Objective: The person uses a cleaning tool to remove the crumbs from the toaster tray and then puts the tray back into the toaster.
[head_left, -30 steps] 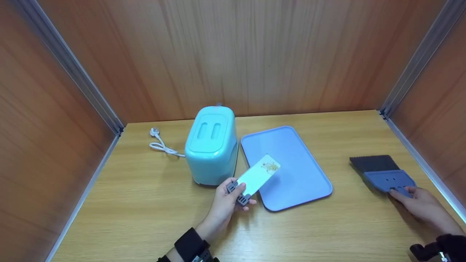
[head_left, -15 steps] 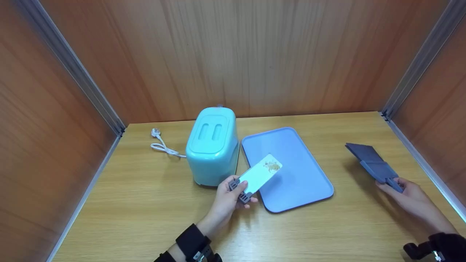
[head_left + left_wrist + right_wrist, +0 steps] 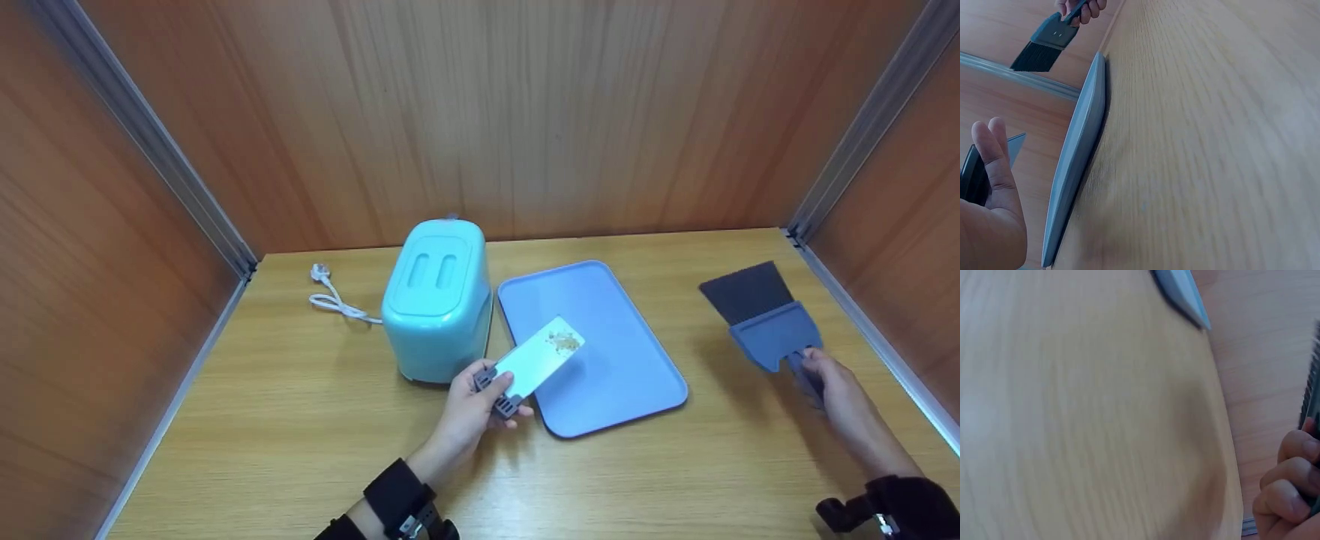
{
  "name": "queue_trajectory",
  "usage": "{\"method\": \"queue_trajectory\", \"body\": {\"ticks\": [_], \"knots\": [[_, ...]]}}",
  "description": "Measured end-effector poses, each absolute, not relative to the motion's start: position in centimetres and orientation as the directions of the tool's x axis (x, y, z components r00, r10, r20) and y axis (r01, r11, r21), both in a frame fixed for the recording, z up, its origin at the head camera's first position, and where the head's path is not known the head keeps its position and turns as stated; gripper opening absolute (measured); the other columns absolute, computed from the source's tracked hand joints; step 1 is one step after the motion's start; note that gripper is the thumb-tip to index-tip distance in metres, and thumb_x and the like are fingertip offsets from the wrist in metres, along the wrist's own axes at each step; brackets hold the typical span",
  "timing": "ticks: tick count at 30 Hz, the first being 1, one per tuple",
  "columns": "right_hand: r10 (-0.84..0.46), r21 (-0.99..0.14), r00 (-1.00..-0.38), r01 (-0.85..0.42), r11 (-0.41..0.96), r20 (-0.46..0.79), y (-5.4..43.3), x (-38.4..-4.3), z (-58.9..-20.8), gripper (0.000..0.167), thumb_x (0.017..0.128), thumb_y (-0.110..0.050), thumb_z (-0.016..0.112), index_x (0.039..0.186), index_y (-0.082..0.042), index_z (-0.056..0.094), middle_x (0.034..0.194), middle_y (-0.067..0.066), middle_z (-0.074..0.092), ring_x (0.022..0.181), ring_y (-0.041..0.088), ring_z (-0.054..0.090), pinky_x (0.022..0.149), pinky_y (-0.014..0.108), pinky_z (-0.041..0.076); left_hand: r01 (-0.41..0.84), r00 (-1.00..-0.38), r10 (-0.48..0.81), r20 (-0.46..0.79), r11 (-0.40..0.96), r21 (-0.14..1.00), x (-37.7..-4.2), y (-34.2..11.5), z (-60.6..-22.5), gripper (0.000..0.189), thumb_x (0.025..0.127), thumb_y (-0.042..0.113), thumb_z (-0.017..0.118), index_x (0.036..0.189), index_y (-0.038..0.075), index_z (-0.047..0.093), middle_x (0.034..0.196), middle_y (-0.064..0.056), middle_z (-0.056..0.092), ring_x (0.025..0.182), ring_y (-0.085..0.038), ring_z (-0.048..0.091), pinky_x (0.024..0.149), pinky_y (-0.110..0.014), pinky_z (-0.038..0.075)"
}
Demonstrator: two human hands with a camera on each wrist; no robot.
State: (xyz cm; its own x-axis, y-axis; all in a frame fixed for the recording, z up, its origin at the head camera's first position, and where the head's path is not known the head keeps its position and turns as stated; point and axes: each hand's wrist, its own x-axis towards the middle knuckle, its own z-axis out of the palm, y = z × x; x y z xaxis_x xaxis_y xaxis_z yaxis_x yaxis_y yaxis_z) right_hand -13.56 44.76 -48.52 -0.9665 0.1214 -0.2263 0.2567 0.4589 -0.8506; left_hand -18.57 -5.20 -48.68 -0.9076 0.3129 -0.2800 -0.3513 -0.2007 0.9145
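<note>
In the head view my left hand point(image 3: 463, 411) pinches the grey end of a toaster crumb tray point(image 3: 534, 366), thumb on top. Brown crumbs lie on its pale far end, which hangs over the blue serving tray point(image 3: 630, 360). At the right, my right hand point(image 3: 838, 390) grips the handle of a wide blue brush point(image 3: 776, 330), dark bristles pointing up and left, raised over the table. Curled fingers point(image 3: 1289, 495) show around the handle in the right wrist view, with the brush partly cut off by the edge.
A turquoise toaster point(image 3: 431, 292) with a lid over its top stands left of the serving tray. Its white cord and plug point(image 3: 330, 296) lie on the wooden table point(image 3: 262, 420). Wood-grain walls point(image 3: 555, 135) close in the back and both sides.
My right hand has lifted the brush off the right of the table and moved slightly left, turning it so the bristles point further up. The left hand has barely moved with the crumb tray.
</note>
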Motion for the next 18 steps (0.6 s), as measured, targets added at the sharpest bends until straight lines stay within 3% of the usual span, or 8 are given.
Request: {"method": "queue_trajectory", "body": {"ticks": [1, 3, 5, 6, 8, 10, 13, 18], "knots": [[0.117, -0.846, -0.962, 0.273, 0.457, -0.247, 44.6, -13.6, -48.3, 0.080, 0.115, -0.051, 0.009, 0.164, 0.012, 0.020, 0.167, 0.040, 0.026, 0.157, 0.053, 0.028, 0.129, 0.065, 0.031, -0.351, -0.908, 0.314, -0.279, -0.202, 0.915, -18.5, -5.2, -48.7, 0.025, 0.111, 0.017, 0.060, 0.129, 0.002, 0.052, 0.123, -0.020, 0.073, 0.078, -0.020, 0.080, 0.060, -0.022, 0.062], [0.149, -0.815, -0.961, 0.276, 0.509, -0.232, 44.0, -13.8, -48.0, 0.086, 0.114, -0.056, 0.008, 0.164, 0.013, 0.019, 0.170, 0.042, 0.011, 0.158, 0.060, 0.017, 0.127, 0.072, 0.028, -0.351, -0.907, 0.316, -0.278, -0.202, 0.914, -18.6, -5.2, -48.7, 0.024, 0.111, 0.017, 0.059, 0.129, 0.002, 0.052, 0.122, -0.020, 0.073, 0.078, -0.020, 0.080, 0.060, -0.021, 0.062], [0.197, -0.773, -0.966, 0.253, 0.582, -0.167, 43.5, -14.0, -48.1, 0.083, 0.114, -0.058, 0.016, 0.140, 0.012, 0.050, 0.143, 0.042, 0.049, 0.133, 0.052, 0.051, 0.106, 0.056, 0.051, -0.343, -0.908, 0.319, -0.270, -0.199, 0.918, -18.6, -5.1, -48.7, 0.023, 0.111, 0.016, 0.059, 0.128, 0.001, 0.052, 0.121, -0.020, 0.073, 0.077, -0.019, 0.080, 0.059, -0.021, 0.061], [0.214, -0.757, -0.968, 0.236, 0.610, -0.130, 43.2, -14.1, -48.2, 0.076, 0.114, -0.058, 0.021, 0.122, 0.008, 0.057, 0.123, 0.034, 0.060, 0.116, 0.043, 0.060, 0.093, 0.047, 0.055, -0.338, -0.909, 0.321, -0.265, -0.197, 0.920, -18.6, -5.1, -48.7, 0.023, 0.111, 0.015, 0.058, 0.128, 0.001, 0.051, 0.120, -0.020, 0.073, 0.077, -0.019, 0.080, 0.059, -0.021, 0.061], [0.220, -0.746, -0.972, 0.206, 0.633, -0.081, 42.5, -14.2, -48.3, 0.062, 0.115, -0.055, 0.030, 0.097, -0.001, 0.054, 0.092, 0.015, 0.060, 0.086, 0.025, 0.060, 0.071, 0.033, 0.051, -0.329, -0.910, 0.326, -0.255, -0.196, 0.924, -18.7, -5.0, -48.7, 0.022, 0.111, 0.014, 0.058, 0.127, 0.000, 0.051, 0.117, -0.020, 0.073, 0.076, -0.019, 0.080, 0.058, -0.021, 0.061], [0.185, -0.758, -0.980, 0.173, 0.629, -0.071, 41.7, -14.3, -48.2, 0.058, 0.115, -0.055, 0.037, 0.091, -0.005, 0.054, 0.076, 0.003, 0.058, 0.066, 0.016, 0.058, 0.059, 0.028, 0.051, -0.322, -0.910, 0.334, -0.246, -0.192, 0.927, -18.7, -4.9, -48.7, 0.022, 0.111, 0.013, 0.057, 0.128, 0.000, 0.051, 0.116, -0.021, 0.073, 0.075, -0.019, 0.080, 0.058, -0.021, 0.062], [0.134, -0.771, -0.989, 0.129, 0.623, -0.057, 40.4, -14.4, -47.9, 0.053, 0.114, -0.052, 0.045, 0.087, -0.007, 0.050, 0.065, -0.004, 0.051, 0.055, 0.011, 0.052, 0.051, 0.026, 0.049, -0.324, -0.907, 0.342, -0.248, -0.186, 0.928, -18.7, -4.8, -48.6, 0.024, 0.111, 0.012, 0.057, 0.131, 0.000, 0.051, 0.116, -0.021, 0.073, 0.075, -0.019, 0.080, 0.058, -0.021, 0.062], [0.103, -0.743, -0.995, 0.063, 0.666, 0.008, 37.6, -14.8, -46.8, 0.051, 0.110, -0.048, 0.059, 0.080, -0.009, 0.045, 0.064, -0.007, 0.038, 0.056, 0.009, 0.041, 0.050, 0.025, 0.036, -0.333, -0.896, 0.361, -0.257, -0.167, 0.928, -18.9, -4.6, -48.5, 0.026, 0.111, 0.014, 0.058, 0.133, 0.000, 0.052, 0.114, -0.020, 0.075, 0.076, -0.019, 0.080, 0.058, -0.021, 0.062]]}}
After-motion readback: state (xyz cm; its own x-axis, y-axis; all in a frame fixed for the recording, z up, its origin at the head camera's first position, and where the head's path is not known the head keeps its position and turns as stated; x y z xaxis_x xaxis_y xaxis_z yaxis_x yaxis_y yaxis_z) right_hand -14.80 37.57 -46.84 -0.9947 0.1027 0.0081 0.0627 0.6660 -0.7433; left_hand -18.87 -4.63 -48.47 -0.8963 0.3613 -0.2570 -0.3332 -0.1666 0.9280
